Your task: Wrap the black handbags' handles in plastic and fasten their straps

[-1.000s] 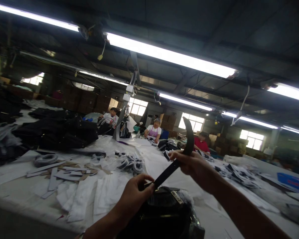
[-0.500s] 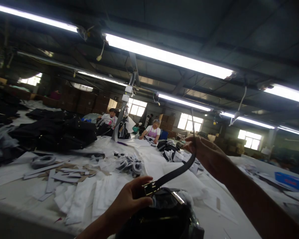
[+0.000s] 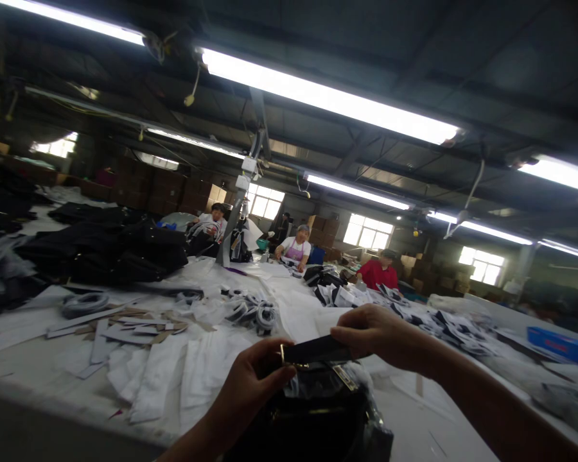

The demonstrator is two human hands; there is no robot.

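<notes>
A dark strap (image 3: 313,350) runs level between my two hands, above a black bag (image 3: 318,417) with gold-coloured metal fittings. My left hand (image 3: 241,391) is closed, thumb and fingers pinching the gold buckle (image 3: 284,354) at the strap's left end. My right hand (image 3: 390,337) is closed on the strap a short way to the right of the buckle. The strap's far end is hidden behind my right hand. Clear plastic shows around the bag's top and right side, and a gold plate (image 3: 345,377) shines near its top.
White sheets (image 3: 157,378) and grey-brown strips (image 3: 139,327) lie on the table at left, near coiled rolls (image 3: 264,316). Black bags (image 3: 106,250) are heaped behind them. Several people sit farther back, one in red (image 3: 378,274). A blue box (image 3: 561,346) stands at right.
My right hand has come down from holding the strap raised in a curve. The strap now lies nearly straight and low. A person in red has come into sight behind it.
</notes>
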